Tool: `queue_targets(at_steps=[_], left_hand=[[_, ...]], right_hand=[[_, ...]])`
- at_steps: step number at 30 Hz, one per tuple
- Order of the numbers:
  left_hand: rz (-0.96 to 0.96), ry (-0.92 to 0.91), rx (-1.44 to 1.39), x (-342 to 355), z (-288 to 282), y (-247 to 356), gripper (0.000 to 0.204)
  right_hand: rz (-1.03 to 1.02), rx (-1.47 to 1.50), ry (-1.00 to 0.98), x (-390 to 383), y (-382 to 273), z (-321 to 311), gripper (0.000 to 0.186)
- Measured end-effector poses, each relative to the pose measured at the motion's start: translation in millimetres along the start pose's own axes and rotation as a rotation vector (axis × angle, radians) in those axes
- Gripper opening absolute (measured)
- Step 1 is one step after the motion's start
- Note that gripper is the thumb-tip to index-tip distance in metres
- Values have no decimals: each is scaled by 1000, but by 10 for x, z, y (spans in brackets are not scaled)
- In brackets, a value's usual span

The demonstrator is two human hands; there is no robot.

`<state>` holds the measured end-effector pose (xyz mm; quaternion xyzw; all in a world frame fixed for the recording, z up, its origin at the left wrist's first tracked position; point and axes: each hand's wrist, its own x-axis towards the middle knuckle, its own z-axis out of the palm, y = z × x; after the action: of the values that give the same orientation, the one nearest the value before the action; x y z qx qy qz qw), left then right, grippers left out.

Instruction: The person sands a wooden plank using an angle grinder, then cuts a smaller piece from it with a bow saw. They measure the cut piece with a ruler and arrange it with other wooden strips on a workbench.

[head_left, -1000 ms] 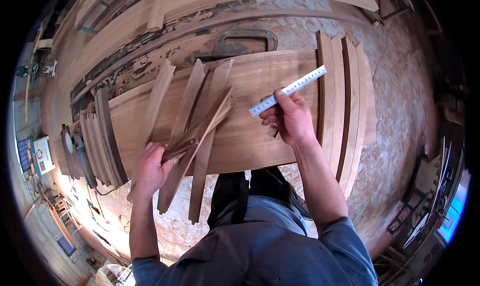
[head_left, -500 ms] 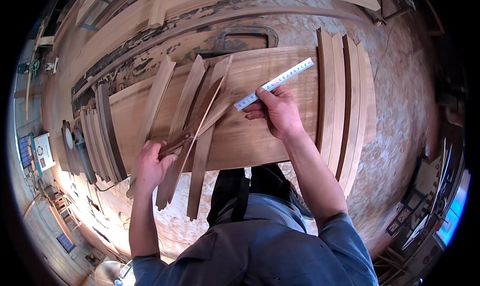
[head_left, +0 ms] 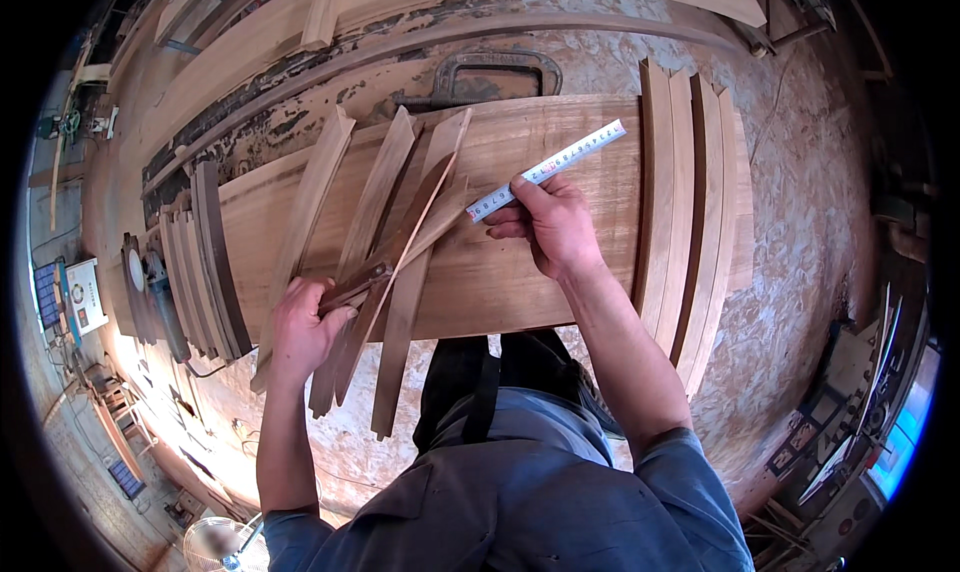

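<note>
In my left hand (head_left: 305, 327) is a wooden bevel gauge (head_left: 428, 234), two strips crossing at a joint; my fingers close round its near-left end. Its thin strip slants over the loose wooden strips (head_left: 318, 197) laid across a wide wooden board (head_left: 530, 282). My right hand (head_left: 560, 227) pinches a short white ruler (head_left: 578, 154) between thumb and fingers. The ruler tilts up to the right above the board, its lower left end close to the gauge's tip. My right palm and curled fingers are partly hidden.
A C-clamp (head_left: 500, 60) lies beyond the board. Grooved wooden strips (head_left: 665, 212) stand side by side across its right end. More strips (head_left: 190, 282) and an angle grinder (head_left: 165, 307) sit at the left. Long planks (head_left: 440, 12) lie at the back; a fan (head_left: 225, 544) is at lower left.
Almost nothing differs. The view has shifted slightly, and both hands keep their grips on the gauge and the ruler.
</note>
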<state>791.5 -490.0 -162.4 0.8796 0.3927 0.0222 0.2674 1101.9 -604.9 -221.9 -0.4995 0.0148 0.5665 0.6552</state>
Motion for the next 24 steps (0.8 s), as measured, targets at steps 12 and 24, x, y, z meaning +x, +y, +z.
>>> queue_targets(at_steps=[12, 24], left_hand=[[17, 0, 10, 0, 5, -6, 38], [17, 10, -1, 6, 7, 9, 37]], right_hand=[[9, 15, 18, 9, 21, 13, 15], [5, 21, 23, -6, 8, 30, 16]])
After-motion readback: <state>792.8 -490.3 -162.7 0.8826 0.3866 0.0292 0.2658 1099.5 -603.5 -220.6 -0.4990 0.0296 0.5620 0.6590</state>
